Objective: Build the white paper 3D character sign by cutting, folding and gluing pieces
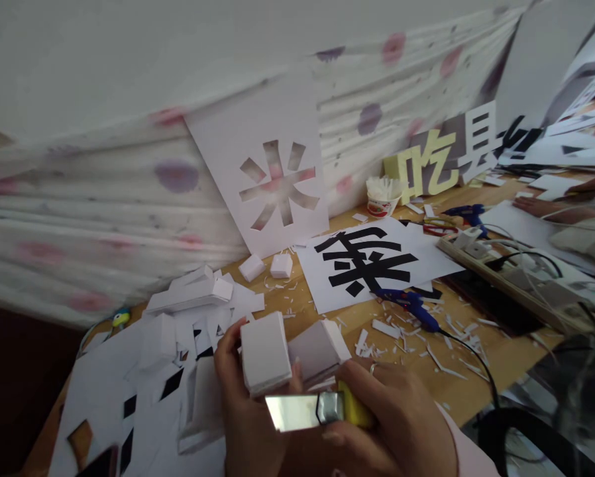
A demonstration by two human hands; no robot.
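My left hand [248,417] is closed around a small white foam-board block [265,352], thumb on one side and fingers on the other. My right hand [397,411] grips the yellow handle of a utility knife [358,405]. Its wide metal blade is out and points left, just below the block and in front of my left hand. A second white foam-board piece [317,351] shows right behind the block; whether the two are joined I cannot tell. White off-cuts and box-like pieces [198,291] lie to the left.
A blue glue gun [411,306] rests near a sheet with a black character [372,258]. A cut-out board [277,179] leans on the wall. Beyond are a paper bowl [383,199], yellow letters [429,169], and a power strip [501,271]. Another person's hand [540,207] is at right.
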